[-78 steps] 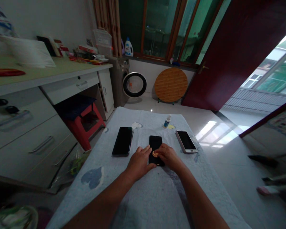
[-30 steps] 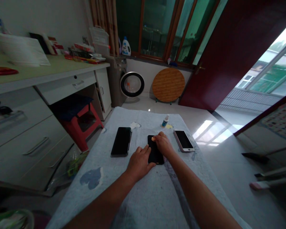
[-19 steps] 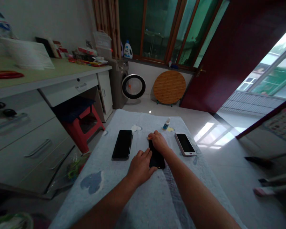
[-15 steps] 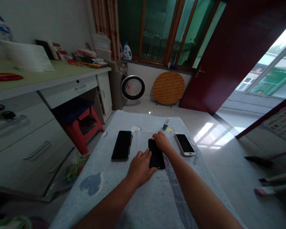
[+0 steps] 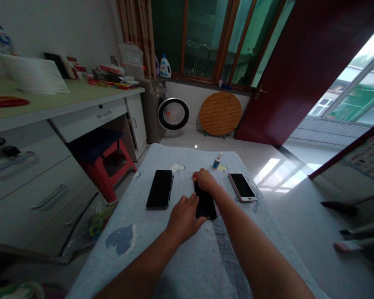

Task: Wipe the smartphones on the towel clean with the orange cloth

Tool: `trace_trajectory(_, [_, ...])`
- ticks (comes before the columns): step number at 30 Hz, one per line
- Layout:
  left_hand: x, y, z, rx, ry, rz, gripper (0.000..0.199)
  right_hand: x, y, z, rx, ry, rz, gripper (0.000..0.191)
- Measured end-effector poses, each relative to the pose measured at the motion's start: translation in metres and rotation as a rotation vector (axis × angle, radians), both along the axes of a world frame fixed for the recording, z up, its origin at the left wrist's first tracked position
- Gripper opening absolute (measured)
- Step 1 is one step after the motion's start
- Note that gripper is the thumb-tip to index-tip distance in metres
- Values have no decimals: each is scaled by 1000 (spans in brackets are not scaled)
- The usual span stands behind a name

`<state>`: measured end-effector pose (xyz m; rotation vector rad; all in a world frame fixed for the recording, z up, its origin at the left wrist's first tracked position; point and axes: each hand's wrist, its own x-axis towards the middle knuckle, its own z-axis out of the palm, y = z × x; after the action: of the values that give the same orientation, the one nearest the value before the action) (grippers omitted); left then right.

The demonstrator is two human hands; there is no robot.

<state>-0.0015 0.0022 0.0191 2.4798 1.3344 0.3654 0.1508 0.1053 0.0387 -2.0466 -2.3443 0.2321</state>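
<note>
A black phone (image 5: 205, 204) lies between my hands on the pale blue cloth (image 5: 143, 253). My left hand (image 5: 183, 216) grips its left side and near end, thumb at the bottom edge and fingers along the side. At the far end, my right hand (image 5: 205, 180) is closed, its fingers pinched around something small and yellowish that is mostly hidden. Left of them lies a larger dark phone (image 5: 160, 189); to the right is a white-framed phone (image 5: 242, 187) with a black screen. Beyond my right hand stands a small spray bottle (image 5: 217, 161).
A red stool (image 5: 114, 166) stands left of the cloth-covered surface, beside a desk with drawers (image 5: 50, 182). Behind are a washing machine with its round door open (image 5: 173, 114), a round wooden board (image 5: 220, 113) and a dark red door (image 5: 286, 62).
My right hand has slid a little left across the far end of the middle phone. My left hand has stayed in place on the phone.
</note>
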Motion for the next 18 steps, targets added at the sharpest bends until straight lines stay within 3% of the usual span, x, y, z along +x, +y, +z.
trace_trajectory(9, [2,-1,2,-14,4,0,66,48,-13,-2,-5,31,-123,30])
trace_trajectory(18, [2,0,-2,-4,3,-3,66,42,-51,-8,38,84,-243,29])
